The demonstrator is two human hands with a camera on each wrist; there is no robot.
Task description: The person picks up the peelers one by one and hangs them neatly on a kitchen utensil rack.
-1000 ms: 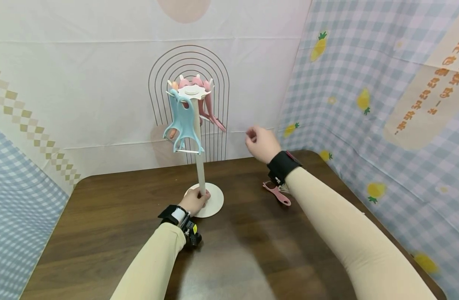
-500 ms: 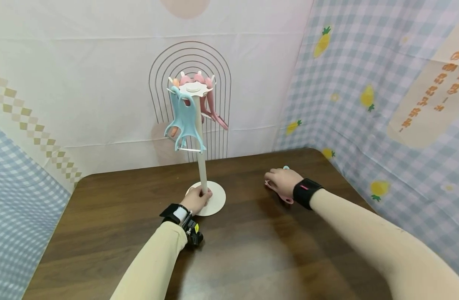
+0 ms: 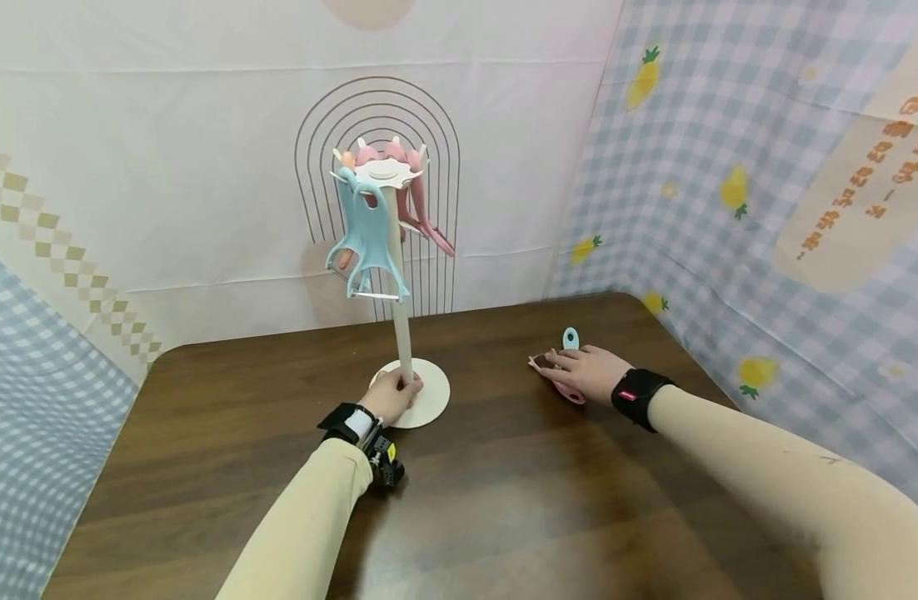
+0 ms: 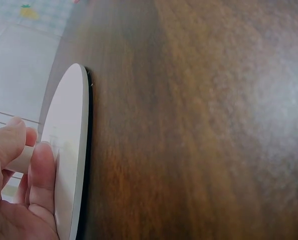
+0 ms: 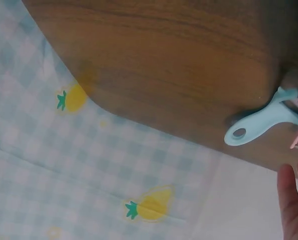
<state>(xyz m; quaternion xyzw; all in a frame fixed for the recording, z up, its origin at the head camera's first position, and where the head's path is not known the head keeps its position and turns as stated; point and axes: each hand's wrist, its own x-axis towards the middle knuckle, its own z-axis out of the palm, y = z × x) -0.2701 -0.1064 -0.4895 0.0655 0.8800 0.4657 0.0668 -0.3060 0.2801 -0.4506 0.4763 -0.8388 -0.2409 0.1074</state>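
My left hand (image 3: 386,398) grips the pole (image 3: 402,333) of a white rack just above its round base (image 3: 435,393); the left wrist view shows thumb and fingers round it. Light blue peelers (image 3: 372,237) hang at the rack's front left, pink peelers (image 3: 421,204) at its back and right. On the table at right, my right hand (image 3: 592,373) reaches over a pink peeler (image 3: 571,394) and a light blue peeler (image 5: 261,122), fingers extended and partly covering them. In the right wrist view the fingertips are apart from the blue peeler.
The brown wooden table (image 3: 227,467) ends at the back against a white cloth (image 3: 204,192). A checked cloth with pineapples (image 3: 699,167) hangs along the right side. An orange peeler (image 3: 347,160) also hangs on the rack.
My right hand has come down from the air beside the rack to the peelers on the table, then shifted slightly right with its fingers straightening. My left hand stays on the pole.
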